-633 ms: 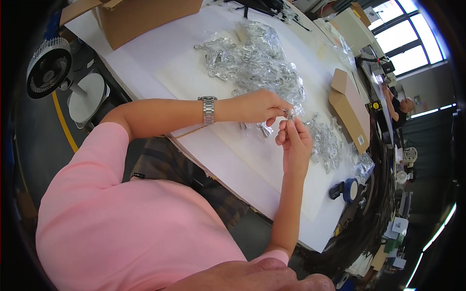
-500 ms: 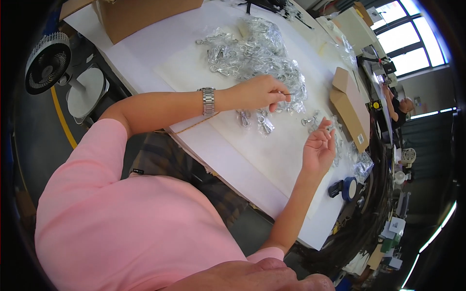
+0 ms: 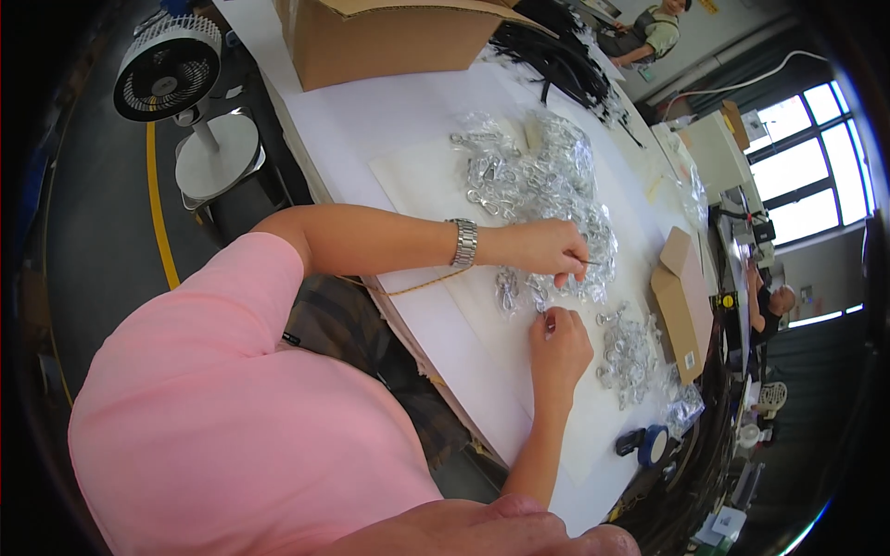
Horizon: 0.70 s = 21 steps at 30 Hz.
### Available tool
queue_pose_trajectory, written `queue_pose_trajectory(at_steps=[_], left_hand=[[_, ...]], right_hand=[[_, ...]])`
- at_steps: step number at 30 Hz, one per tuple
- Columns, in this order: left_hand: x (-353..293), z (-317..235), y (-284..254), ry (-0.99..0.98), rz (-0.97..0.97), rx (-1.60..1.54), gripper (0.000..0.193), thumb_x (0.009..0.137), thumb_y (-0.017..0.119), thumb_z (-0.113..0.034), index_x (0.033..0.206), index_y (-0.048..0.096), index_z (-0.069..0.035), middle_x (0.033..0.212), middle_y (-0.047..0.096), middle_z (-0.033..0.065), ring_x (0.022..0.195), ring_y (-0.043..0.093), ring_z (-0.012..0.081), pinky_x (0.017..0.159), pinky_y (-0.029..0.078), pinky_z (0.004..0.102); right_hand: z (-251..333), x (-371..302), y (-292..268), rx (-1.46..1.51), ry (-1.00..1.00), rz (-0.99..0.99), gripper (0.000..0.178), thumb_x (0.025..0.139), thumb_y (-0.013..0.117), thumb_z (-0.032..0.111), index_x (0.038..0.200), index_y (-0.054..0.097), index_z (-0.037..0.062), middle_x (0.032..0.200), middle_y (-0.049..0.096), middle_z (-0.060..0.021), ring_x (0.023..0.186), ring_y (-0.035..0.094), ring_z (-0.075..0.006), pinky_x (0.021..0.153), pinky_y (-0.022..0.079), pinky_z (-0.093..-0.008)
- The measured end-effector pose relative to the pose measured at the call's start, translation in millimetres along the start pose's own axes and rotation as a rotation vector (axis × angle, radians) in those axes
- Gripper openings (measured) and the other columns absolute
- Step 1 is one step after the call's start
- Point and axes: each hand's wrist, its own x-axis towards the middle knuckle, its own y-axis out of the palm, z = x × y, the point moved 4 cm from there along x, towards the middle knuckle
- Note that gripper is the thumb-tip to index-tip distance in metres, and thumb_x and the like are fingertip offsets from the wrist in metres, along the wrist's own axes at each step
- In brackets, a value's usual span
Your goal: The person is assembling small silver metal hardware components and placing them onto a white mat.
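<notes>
My left hand (image 3: 558, 250), below a silver wristwatch (image 3: 465, 243), is closed in a pinch on a thin dark stick-like thing (image 3: 586, 262) whose kind I cannot make out. Beyond it spreads a heap of silver metal clasps in clear plastic bags (image 3: 528, 171). Close in front, my right hand (image 3: 562, 347) has its fingers curled at a small bagged metal clasp (image 3: 540, 298); the fingertips are partly hidden. Another bagged clasp (image 3: 506, 289) lies to its left. Off to the right is a second pile of metal clasps (image 3: 629, 360).
A large cardboard box (image 3: 389, 56) stands at the far left of the white table (image 3: 348, 139). A slim open carton (image 3: 680, 306) and a blue tape roll (image 3: 654, 445) lie at the right. Black cords (image 3: 556, 60) lie at the back. A fan (image 3: 167, 83) stands beside the table.
My right hand has moved left from beside the right pile to the small bagged clasps, and its fingers have curled. My left hand keeps its pinch. The whole view has shifted.
</notes>
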Motion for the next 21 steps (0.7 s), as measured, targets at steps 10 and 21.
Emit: queue_pose_trajectory(at_steps=[10, 21], left_hand=[[-7.4, 7.6, 18.6, 0.094, 0.061, 0.101, 0.024, 0.092, 0.069, -0.026, 0.097, 0.076, -0.004, 0.084, 0.076, 0.006, 0.078, 0.07, 0.0174, 0.069, 0.053, 0.0334], [-15.7, -8.0, 16.9, 0.108, -0.067, 0.184, 0.032, 0.091, 0.068, -0.026, 0.073, 0.067, 0.0, 0.059, 0.063, 0.0125, 0.051, 0.065, 0.0217, 0.056, 0.05, 0.0359]], right_hand=[[-64.5, -1.9, 14.5, 1.657, 0.496, 0.331, 0.023, 0.099, 0.063, 0.017, 0.109, 0.068, -0.0032, 0.093, 0.069, -0.0085, 0.075, 0.064, -0.0158, 0.073, 0.056, -0.0313], [-35.0, 2.8, 8.4, 1.581, 0.447, 0.429, 0.03, 0.107, 0.055, 0.026, 0.112, 0.067, -0.0017, 0.099, 0.073, -0.0111, 0.079, 0.067, -0.0139, 0.071, 0.056, -0.0279]])
